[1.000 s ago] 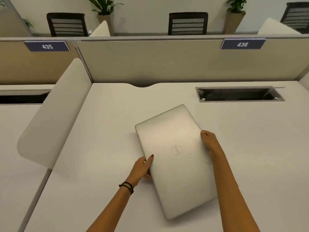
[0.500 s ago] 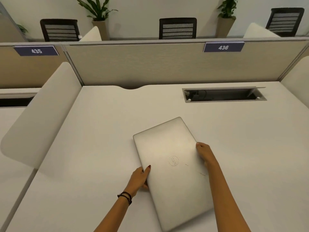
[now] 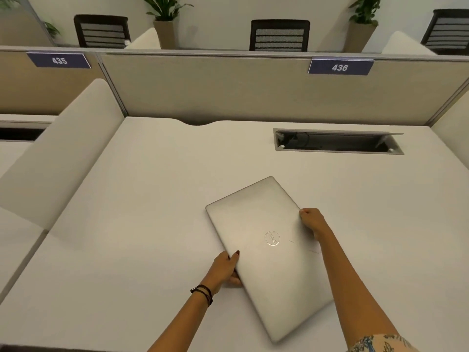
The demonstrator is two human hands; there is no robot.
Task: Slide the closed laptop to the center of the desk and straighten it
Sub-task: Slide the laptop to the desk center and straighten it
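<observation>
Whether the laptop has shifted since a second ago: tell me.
Yes. The laptop slid toward the person, its far corner farther from the cable slot.

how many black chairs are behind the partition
3: one chair at far left, one chair in the middle, one chair at far right, cut off by the frame. The partition may hide more.
</observation>
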